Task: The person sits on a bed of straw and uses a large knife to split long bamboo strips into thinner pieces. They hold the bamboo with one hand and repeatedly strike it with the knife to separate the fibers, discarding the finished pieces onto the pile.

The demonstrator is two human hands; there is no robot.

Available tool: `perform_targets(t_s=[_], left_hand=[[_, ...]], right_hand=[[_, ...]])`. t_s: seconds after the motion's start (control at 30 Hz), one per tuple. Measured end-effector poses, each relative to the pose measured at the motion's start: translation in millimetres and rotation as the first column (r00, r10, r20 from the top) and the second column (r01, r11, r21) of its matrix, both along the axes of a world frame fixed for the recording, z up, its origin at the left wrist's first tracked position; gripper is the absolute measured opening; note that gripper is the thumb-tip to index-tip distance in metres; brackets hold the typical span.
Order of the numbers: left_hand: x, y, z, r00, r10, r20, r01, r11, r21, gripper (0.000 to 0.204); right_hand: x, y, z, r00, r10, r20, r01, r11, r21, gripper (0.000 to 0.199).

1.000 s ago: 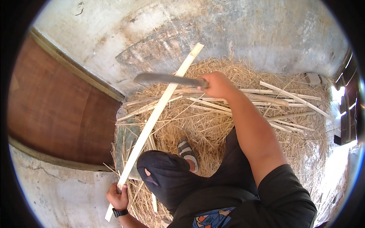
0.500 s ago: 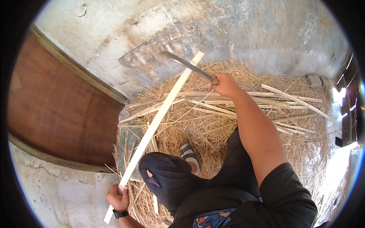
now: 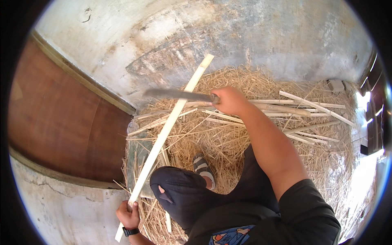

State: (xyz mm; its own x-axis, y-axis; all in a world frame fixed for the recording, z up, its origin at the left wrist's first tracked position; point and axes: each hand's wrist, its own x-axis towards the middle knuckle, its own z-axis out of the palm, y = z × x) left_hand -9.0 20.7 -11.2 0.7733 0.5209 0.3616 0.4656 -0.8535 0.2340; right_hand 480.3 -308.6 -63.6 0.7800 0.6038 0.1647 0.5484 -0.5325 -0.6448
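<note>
Both hands are closed around something: the left hand (image 3: 128, 215) is wrapped about the lower end of a long, pale strip (image 3: 161, 141), its thumb along the upper face, while the right hand (image 3: 229, 100) is curled tightly round the handle of a machete (image 3: 179, 94). The strip slants up and to the right from the left hand, passing just left of the bent knee, with its far end in front of the wall (image 3: 286, 41). Near its upper part the dark blade crosses over it, pointing left and blurred; whether the edge touches the strip, I cannot tell. A black watch (image 3: 130, 232) sits on the left wrist. Below the strip, one foot in a grey-strapped sandal (image 3: 201, 165) stands on loose straw (image 3: 228, 151), and dark trousers (image 3: 179, 185) show a tear at the knee. Beyond the foot, a rounded pole (image 3: 281, 109) and several split pieces lie crosswise on the straw. Farther out, a brown door panel (image 3: 65, 118) fills the left side, and a grey block (image 3: 336, 85) rests by the wall at right.
</note>
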Motion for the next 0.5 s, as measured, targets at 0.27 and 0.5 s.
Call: perform_targets(t_s=[0.27,0.5], left_hand=[[0.8,-1.3,4.5,1.0,0.012,-0.025,-0.013,1.0,-0.004,0.043],[-1.0,0.9,-1.3,0.999,-0.038,0.038,0.04,0.998,-0.048,0.043]], right_hand=[[14.5,-12.6,-11.5,0.95,-0.136,-0.282,0.154,0.987,0.041,0.009],[23.1,-16.0,-17.0,0.947,-0.163,-0.276,0.203,0.971,0.123,0.027]])
